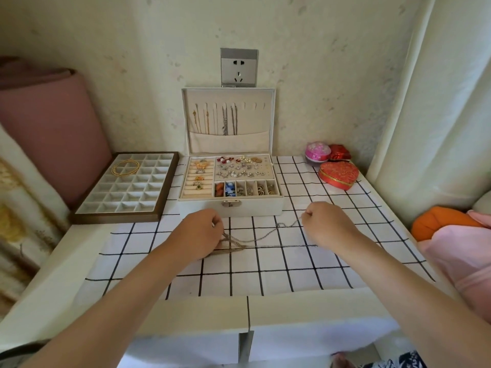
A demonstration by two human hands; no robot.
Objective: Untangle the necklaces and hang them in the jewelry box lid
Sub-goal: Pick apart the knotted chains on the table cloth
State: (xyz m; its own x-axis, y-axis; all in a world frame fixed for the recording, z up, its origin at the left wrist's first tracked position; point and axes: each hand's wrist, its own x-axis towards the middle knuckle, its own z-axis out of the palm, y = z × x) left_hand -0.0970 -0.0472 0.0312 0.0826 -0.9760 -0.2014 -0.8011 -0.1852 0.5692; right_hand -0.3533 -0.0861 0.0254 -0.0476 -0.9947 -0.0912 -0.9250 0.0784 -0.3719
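Against a speckled cream wall, on a white black-gridded cloth, tangled thin silver necklace chains stretch left-to-right between the left hand and right hand, each pinching a strand, before the open cream jewelry box.

Soft, even daylight fills the scene, moderately bright, with a warm yellow-green cast over the wall. The palest, brightest patch is the curtain at the right of the frame. Shadows are faint and blurred: there is a dim smudge on the checked cloth under the left hand, and deeper shade below the front edge of the table at bottom centre. Nothing glares harshly; the socket plate shows only a dull sheen. Wide-angle bowing curves the curtain and the table edges. The necklace chains are thin and barely resolved, and the lower corners are blurred.
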